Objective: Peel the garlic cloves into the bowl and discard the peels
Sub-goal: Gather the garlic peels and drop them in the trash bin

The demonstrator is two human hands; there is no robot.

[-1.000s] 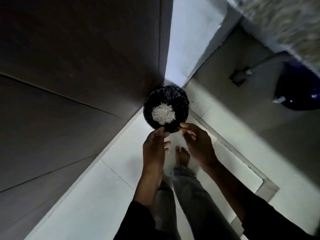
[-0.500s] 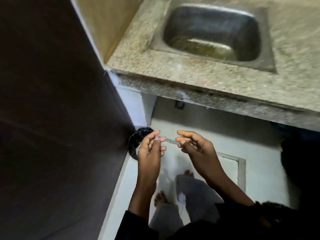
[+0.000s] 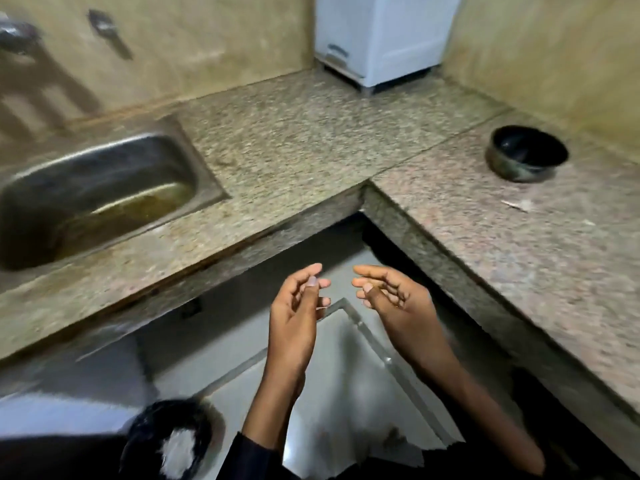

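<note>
Two hands hang in the air in front of the inner corner of the counter (image 3: 294,143), palms turned toward each other, close but not touching. The left hand (image 3: 294,317) has its fingers loosely curled with the thumb lying along them, and nothing shows in its grasp. The right hand (image 3: 394,303) is the same: fingers relaxed and slightly bent, holding nothing that can be made out. Both hover over the floor below the counter's edge, touching nothing.

The bowl (image 3: 526,154), dark and round, stands on the counter's right wing, well away from the hands and near the wall. Its inside is too dark to tell what it holds. A small pale scrap (image 3: 516,205) lies on the counter just in front of the bowl; what it is cannot be told.

The bin (image 3: 166,441), lined in black, sits on the floor below the counter's left wing, beside the left forearm. A pale heap of peels (image 3: 178,452) lies in it, blurred.

A steel sink (image 3: 97,192) is set into the counter's left wing. A white appliance (image 3: 384,32) stands at the counter's back, against the wall.
</note>
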